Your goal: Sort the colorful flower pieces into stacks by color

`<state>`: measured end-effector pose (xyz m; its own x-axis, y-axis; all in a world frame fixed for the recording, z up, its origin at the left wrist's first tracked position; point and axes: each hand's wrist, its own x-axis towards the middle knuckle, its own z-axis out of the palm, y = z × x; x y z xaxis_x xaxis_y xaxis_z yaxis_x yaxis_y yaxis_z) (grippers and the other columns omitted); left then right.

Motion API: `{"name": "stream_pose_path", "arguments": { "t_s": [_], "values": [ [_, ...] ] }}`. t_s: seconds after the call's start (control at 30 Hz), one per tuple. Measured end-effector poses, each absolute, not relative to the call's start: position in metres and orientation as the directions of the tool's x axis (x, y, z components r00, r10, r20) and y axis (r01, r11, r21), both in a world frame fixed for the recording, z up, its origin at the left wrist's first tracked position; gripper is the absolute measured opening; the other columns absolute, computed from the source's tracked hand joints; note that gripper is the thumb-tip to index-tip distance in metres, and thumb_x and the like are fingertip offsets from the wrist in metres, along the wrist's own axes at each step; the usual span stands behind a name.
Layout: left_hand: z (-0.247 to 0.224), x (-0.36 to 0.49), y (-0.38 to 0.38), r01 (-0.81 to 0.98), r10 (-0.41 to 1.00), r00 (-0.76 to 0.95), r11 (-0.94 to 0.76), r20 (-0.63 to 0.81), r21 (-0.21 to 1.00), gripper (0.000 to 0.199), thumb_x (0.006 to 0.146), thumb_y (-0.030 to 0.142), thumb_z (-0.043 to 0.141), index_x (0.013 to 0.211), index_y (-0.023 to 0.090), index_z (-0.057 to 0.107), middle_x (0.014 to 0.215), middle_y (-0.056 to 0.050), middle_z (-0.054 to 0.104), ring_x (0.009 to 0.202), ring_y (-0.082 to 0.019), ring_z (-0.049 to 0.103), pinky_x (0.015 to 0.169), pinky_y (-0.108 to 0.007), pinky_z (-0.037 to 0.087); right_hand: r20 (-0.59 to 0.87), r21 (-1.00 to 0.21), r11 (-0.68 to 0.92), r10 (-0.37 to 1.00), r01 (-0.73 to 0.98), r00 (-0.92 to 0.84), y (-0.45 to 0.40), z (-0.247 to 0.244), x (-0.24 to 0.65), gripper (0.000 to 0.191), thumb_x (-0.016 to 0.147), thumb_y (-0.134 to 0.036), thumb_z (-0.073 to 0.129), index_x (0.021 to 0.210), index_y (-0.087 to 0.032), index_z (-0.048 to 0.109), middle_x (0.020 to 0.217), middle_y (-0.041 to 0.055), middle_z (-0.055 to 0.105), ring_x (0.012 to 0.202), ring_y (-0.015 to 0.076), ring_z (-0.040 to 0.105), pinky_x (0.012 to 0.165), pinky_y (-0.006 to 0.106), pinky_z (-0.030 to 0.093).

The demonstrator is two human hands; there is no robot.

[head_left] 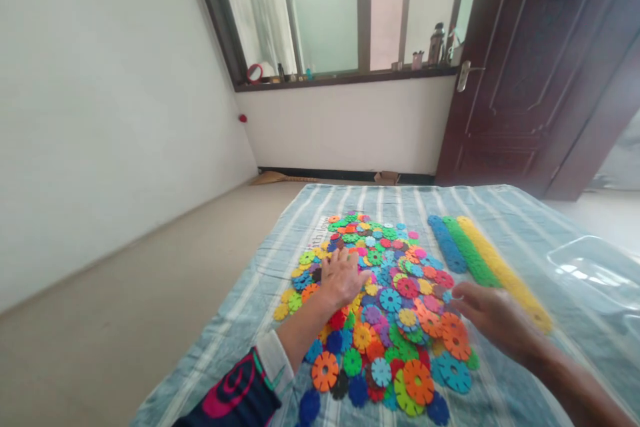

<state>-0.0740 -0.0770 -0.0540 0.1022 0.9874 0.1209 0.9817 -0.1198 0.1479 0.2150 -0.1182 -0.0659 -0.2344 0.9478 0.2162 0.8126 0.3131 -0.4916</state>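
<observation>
A wide heap of notched plastic snowflake discs [390, 299] in many colours spreads over the striped cloth. My left hand [343, 277] lies on the heap's left part, palm down, fingers apart. At the heap's right edge is my right hand [483, 312], slightly blurred, its fingers drawn together at a small light blue disc [447, 295]. Just beyond that hand run three neat overlapping rows of discs: a blue row [445, 245], a green row [471, 252] and a longer yellow row [505, 273].
A clear plastic tub [595, 267] stands at the right side of the striped cloth [240, 327]. Past the far edge are a windowsill [350, 80] with a flask [437, 43] and small items, a dark red door [515, 80], and a broom [273, 177] on the floor.
</observation>
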Motion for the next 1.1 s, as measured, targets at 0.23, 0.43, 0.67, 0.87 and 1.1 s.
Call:
{"name": "stream_pose_path", "arguments": {
  "t_s": [0.23, 0.43, 0.67, 0.87, 1.1],
  "values": [
    [-0.059, -0.056, -0.101, 0.901, 0.933, 0.341, -0.359, 0.114, 0.244, 0.037, 0.090, 0.041, 0.046, 0.121, 0.022, 0.053, 0.134, -0.011, 0.053, 0.126, -0.028, 0.045, 0.107, -0.054, 0.026, 0.306, -0.513, 0.301, 0.939, 0.804, -0.157, -0.120, -0.086, 0.210, 0.028, 0.083, -0.043, 0.045, 0.070, -0.027, 0.064, 0.059, -0.0024, 0.064, 0.053, 0.0157, 0.060, 0.054, 0.024, 0.045],
    [-0.049, -0.077, -0.102, 0.810, 0.877, 0.440, -0.480, 0.192, 0.336, 0.022, 0.089, 0.027, 0.048, 0.107, 0.019, 0.059, 0.119, -0.009, 0.062, 0.115, -0.021, 0.055, 0.101, -0.033, 0.040, 0.348, -0.562, 0.283, 0.933, 0.777, -0.088, -0.120, -0.095, 0.211, 0.026, 0.079, -0.045, 0.050, 0.075, -0.028, 0.068, 0.065, -0.0019, 0.069, 0.057, 0.0170, 0.064, 0.057, 0.024, 0.049],
    [-0.045, -0.144, -0.091, 0.888, 0.939, 0.242, -0.315, 0.243, 0.335, 0.024, 0.082, 0.013, 0.049, 0.100, 0.019, 0.064, 0.108, -0.008, 0.067, 0.106, -0.020, 0.059, 0.097, -0.030, 0.043, 0.355, -0.542, 0.286, 0.930, 0.790, -0.093, -0.120, -0.097, 0.212, 0.026, 0.080, -0.044, 0.049, 0.074, -0.027, 0.068, 0.068, -0.0015, 0.070, 0.058, 0.0171, 0.065, 0.060, 0.025, 0.050],
    [-0.036, -0.175, -0.090, 0.930, 0.970, 0.089, -0.163, 0.227, 0.330, 0.018, 0.083, 0.022, 0.050, 0.085, 0.021, 0.068, 0.092, -0.005, 0.070, 0.091, -0.019, 0.063, 0.085, -0.028, 0.047, 0.359, -0.520, 0.291, 0.928, 0.803, -0.103, -0.121, -0.097, 0.211, 0.025, 0.080, -0.042, 0.050, 0.075, -0.027, 0.069, 0.068, -0.0010, 0.071, 0.059, 0.0173, 0.066, 0.059, 0.025, 0.049],
    [-0.047, -0.153, -0.091, 0.850, 0.925, 0.369, -0.375, 0.090, 0.369, 0.022, 0.074, 0.020, 0.054, 0.092, 0.023, 0.067, 0.102, -0.002, 0.069, 0.103, -0.019, 0.059, 0.096, -0.029, 0.042, 0.339, -0.519, 0.268, 0.936, 0.811, -0.093, -0.122, -0.096, 0.211, 0.025, 0.081, -0.041, 0.049, 0.077, -0.027, 0.070, 0.071, -0.0006, 0.072, 0.062, 0.0181, 0.067, 0.060, 0.025, 0.049]
  ]
}}
